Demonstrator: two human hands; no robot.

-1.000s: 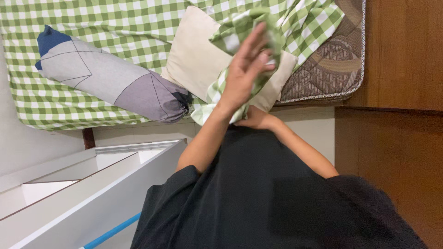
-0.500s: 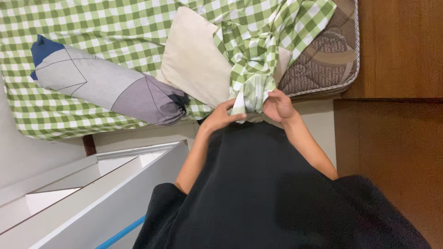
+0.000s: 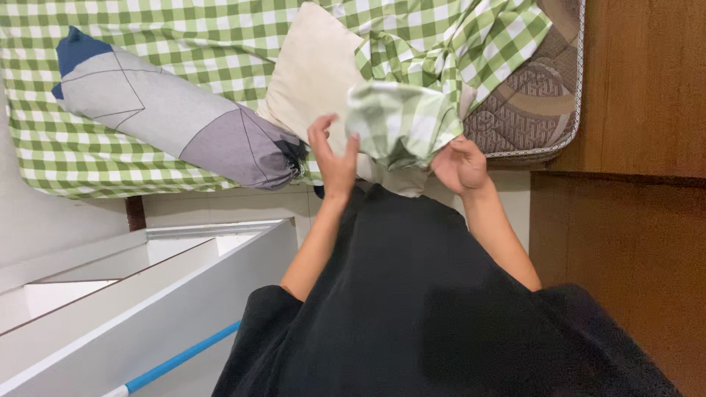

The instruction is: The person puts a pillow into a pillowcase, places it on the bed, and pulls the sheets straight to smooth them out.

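A bunched green-and-white checked cloth [image 3: 403,121] is held up between my two hands, in front of a cream pillow [image 3: 312,77]. My left hand [image 3: 334,158] has its fingers spread against the bundle's left side and pinches its edge. Under the bundle's right side, my right hand [image 3: 460,163] grips the lower edge. The cloth runs on up into loose checked fabric [image 3: 485,37] lying over the pillow and the mattress corner. My dark shirt [image 3: 412,309] fills the lower middle of the view.
A grey and purple bolster with a blue end [image 3: 169,117] lies on the checked bedsheet [image 3: 184,29] left of the pillow. A brown patterned mattress corner [image 3: 533,103] shows bare. A white shelf unit [image 3: 147,294] stands lower left, a wooden panel [image 3: 640,110] at right.
The cloth hung down stretched from the bed half a second ago; now it is gathered into a raised bundle. My left hand has opened out and moved up beside it.
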